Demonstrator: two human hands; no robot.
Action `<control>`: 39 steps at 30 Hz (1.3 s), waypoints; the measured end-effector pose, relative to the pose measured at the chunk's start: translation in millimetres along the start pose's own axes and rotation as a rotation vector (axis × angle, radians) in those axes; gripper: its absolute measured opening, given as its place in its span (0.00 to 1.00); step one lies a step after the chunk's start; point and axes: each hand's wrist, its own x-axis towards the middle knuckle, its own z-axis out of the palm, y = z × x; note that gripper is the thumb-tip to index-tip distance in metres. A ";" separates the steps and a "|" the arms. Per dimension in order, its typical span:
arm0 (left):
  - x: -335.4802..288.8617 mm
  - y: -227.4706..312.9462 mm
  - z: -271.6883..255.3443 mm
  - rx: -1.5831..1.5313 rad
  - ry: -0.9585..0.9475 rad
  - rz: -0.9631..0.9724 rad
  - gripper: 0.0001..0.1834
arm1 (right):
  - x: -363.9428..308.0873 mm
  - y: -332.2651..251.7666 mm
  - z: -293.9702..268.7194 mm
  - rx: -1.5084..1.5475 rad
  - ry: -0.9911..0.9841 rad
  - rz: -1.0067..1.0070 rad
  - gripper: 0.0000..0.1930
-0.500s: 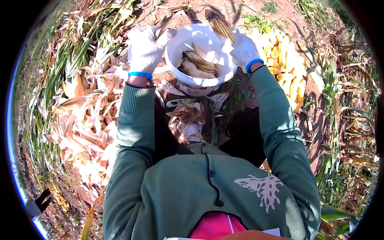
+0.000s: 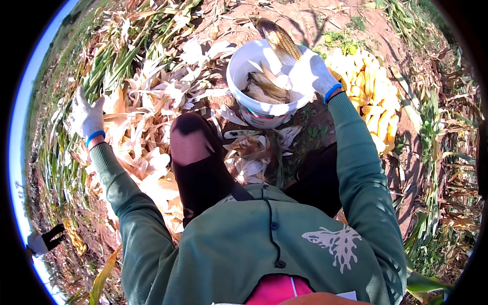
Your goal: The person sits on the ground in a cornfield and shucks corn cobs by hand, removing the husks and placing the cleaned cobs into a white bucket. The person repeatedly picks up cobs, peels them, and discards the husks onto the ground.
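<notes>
My right hand [image 2: 314, 75], in a white knit glove, is closed on an ear of corn [image 2: 285, 43] over the right rim of a white bucket [image 2: 274, 108]. The ear's yellow kernels are bared, with pale husk hanging at its lower end and a dark, dry tip pointing up and away. Inside the bucket lie several ears in husk [image 2: 267, 86]. Far out to the left, my gloved left hand [image 2: 87, 116] has its fingers spread, with nothing in it, above the edge of the loose husks [image 2: 145, 109].
Right of the bucket is a heap of husked yellow corn [image 2: 373, 86]. Green and dry stalks [image 2: 119, 53] lie at the far left. Scraps of husk [image 2: 249, 157] sit between my knees. At the lower left edge another person [image 2: 43, 241] is partly in view.
My left hand has swung from beside the bucket out to the left, its fingers now spread. The right hand still holds the ear at the bucket; the view has shifted slightly.
</notes>
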 end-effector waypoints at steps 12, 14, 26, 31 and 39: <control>-31.5 313.7 -38.1 -1.914 -1.027 -0.346 0.28 | -20.0 6.5 22.1 -1.338 -0.024 -0.490 0.23; -49.3 353.0 -31.3 -2.279 -1.190 -0.402 0.29 | -29.8 1.5 41.5 -1.735 0.056 -0.333 0.23; -70.7 403.3 -2.0 -1.249 -0.219 0.064 0.20 | 8.6 47.8 -25.3 -1.921 0.063 -0.603 0.13; -75.2 400.5 20.4 -1.063 -0.111 0.198 0.15 | 0.1 47.3 -20.2 -2.105 0.022 -0.721 0.17; -56.4 382.8 -21.9 -1.173 -0.447 0.168 0.16 | -12.0 22.6 -7.1 -1.671 0.056 -0.623 0.20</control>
